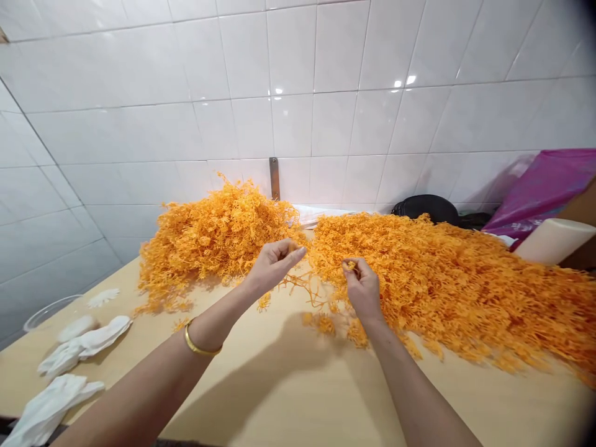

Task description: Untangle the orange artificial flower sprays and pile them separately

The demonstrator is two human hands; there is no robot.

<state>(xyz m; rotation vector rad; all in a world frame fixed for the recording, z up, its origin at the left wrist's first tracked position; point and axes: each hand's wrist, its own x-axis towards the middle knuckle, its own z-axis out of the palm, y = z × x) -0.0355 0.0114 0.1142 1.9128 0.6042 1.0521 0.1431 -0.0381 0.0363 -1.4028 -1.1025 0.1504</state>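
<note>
Orange sprig (350, 266) pinched in our right hand (364, 287); left hand (274, 263) apart, grip unclear. Pulling too hard could snag or tear strands (302, 283).

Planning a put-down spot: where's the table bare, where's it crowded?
Bare: table between left forearm and right forearm, short of the orange bits; strip between white cloths and left forearm; front right, between right forearm and right orange pile.

Crowded: back, under that pile and left orange pile; left edge, under the cloths.
</note>
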